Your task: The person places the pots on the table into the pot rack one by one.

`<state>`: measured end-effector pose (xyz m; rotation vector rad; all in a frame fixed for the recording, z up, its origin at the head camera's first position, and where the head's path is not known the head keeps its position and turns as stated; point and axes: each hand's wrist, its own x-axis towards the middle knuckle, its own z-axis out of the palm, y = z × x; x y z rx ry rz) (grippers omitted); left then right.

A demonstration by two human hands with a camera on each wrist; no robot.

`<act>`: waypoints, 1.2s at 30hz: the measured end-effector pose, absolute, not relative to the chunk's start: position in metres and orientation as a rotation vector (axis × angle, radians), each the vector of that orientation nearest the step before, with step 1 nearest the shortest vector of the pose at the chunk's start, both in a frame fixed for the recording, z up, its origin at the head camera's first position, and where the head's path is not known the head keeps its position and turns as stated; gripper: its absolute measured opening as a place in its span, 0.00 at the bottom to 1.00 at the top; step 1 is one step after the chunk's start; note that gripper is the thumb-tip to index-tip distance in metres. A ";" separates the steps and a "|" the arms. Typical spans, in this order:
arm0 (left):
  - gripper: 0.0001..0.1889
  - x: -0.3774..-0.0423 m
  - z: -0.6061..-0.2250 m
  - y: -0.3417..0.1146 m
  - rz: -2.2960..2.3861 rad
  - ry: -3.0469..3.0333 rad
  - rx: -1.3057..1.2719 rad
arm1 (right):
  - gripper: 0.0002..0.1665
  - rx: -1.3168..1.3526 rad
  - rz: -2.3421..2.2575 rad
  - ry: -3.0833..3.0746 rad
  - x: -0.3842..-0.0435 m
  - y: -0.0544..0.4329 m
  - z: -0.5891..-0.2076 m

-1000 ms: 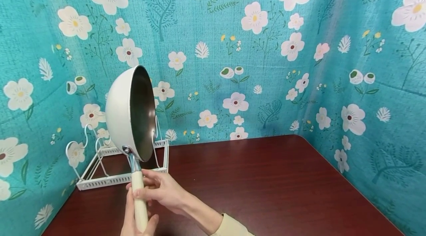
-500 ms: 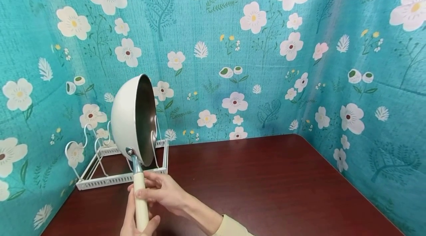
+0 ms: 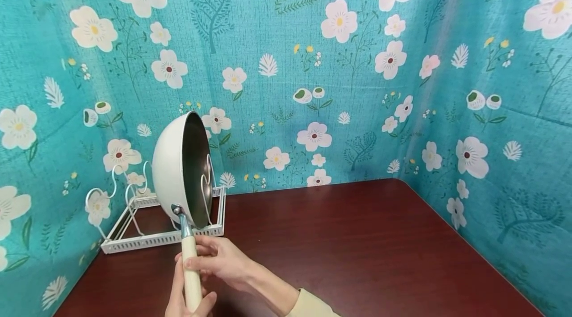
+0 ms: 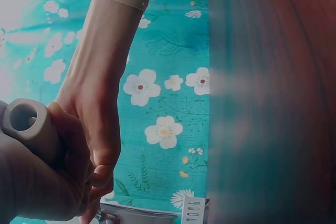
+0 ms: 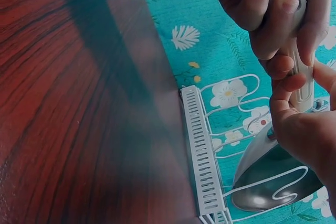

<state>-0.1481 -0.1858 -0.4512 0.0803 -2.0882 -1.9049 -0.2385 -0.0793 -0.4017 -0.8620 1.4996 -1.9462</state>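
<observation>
In the head view a deep white wok (image 3: 166, 168) with a dark inside stands on edge, its open side facing right. Its lower part sits among the wires of a white dish rack (image 3: 143, 243). The cream handle (image 3: 192, 277) slopes down toward me. My left hand (image 3: 178, 299) grips the handle near its end, whose hollow tip shows in the left wrist view. Higher up, by the metal neck, my right hand (image 3: 223, 261) pinches the handle between thumb and fingers. The right wrist view has the wok's rim beside a curved rack wire (image 5: 294, 174).
The rack stands at the left back of a dark red wooden table (image 3: 339, 242), near a teal flowered curtain (image 3: 277, 108) that surrounds the table's back and sides. Other curved rack wires (image 3: 129, 198) rise left of the wok.
The wok has come down and slightly right, deeper into the rack, with both hands still holding its handle. The head view has shifted slightly.
</observation>
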 end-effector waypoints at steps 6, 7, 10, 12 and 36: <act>0.53 -0.148 -0.453 -0.185 -1.889 -2.096 0.097 | 0.23 -0.819 -1.947 1.502 -0.240 -0.079 -0.406; 0.53 -0.149 -0.453 -0.184 -1.875 -2.094 0.093 | 0.22 -0.815 -1.946 1.504 -0.240 -0.079 -0.407; 0.53 -0.149 -0.455 -0.182 -1.868 -2.086 0.100 | 0.22 -0.812 -1.935 1.506 -0.241 -0.077 -0.408; 0.53 -0.149 -0.455 -0.182 -1.870 -2.087 0.083 | 0.22 -0.809 -1.924 1.513 -0.242 -0.077 -0.408; 0.57 -0.156 -0.457 -0.197 -2.120 -2.078 0.001 | 0.24 -0.714 -1.823 1.835 -0.238 -0.075 -0.407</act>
